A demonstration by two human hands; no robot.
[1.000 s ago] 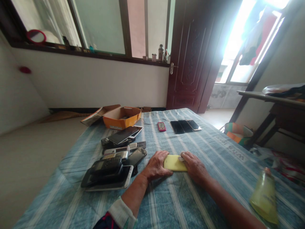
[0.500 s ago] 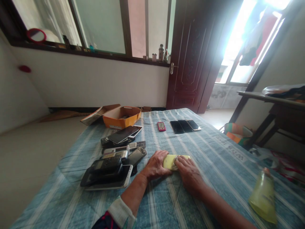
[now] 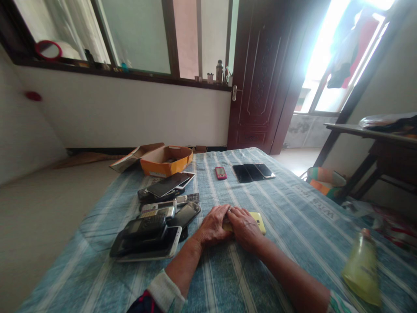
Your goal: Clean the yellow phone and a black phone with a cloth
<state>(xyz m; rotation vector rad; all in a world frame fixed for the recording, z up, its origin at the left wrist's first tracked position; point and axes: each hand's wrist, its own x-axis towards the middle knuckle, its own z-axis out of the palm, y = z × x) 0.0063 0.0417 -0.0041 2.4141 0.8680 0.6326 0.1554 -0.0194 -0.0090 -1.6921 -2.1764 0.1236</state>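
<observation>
At the far left of the blue striped cloth, a pile of phones lies heaped, dark handsets stacked on a white one, with a second small stack just beyond it toward the wall. Behind those sits an open orange box, its lid folded out to the left.

Just right of the pile, the left hand rests palm down on the cloth, fingers curled loosely against the near left end of the yellow phone. It touches the phone's edge rather than gripping it, as far as the view shows. The right hand lies flat on top of the same phone, fingers together and pressing down, covering most of it so that only the right end with its corner camera lens shows. Whether something thin is tucked under the right palm cannot be told from here. The two hands touch each other at the knuckles.

Further back on the cloth, a small red phone lies alone, and just right of it three dark phones lie side by side in a row. Near the right edge, close to the viewer, a yellowish bottle stands well apart from the hands.
</observation>
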